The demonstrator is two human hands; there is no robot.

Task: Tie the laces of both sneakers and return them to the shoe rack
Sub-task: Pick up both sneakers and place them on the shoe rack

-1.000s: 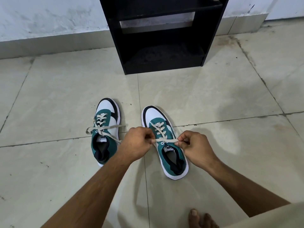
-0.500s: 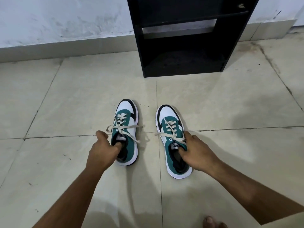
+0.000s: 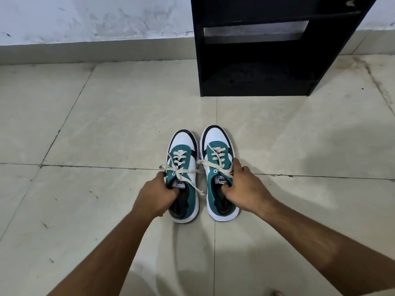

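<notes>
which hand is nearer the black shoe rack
Right. The right hand, gripping the right green-and-white sneaker, sits below the black wooden shoe rack; the left hand, on the left sneaker, lies farther left.

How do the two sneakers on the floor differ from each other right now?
The left sneaker sits slightly nearer the camera than the right sneaker. A loose lace end trails across the left sneaker's side; the right sneaker's laces stay near its tongue. The left hand grips one collar, the right hand the other. Both are teal, white and black, toes toward the rack.

Illegible upside-down labels on both sneaker tongues (image 3: pixel 180 182).
</notes>
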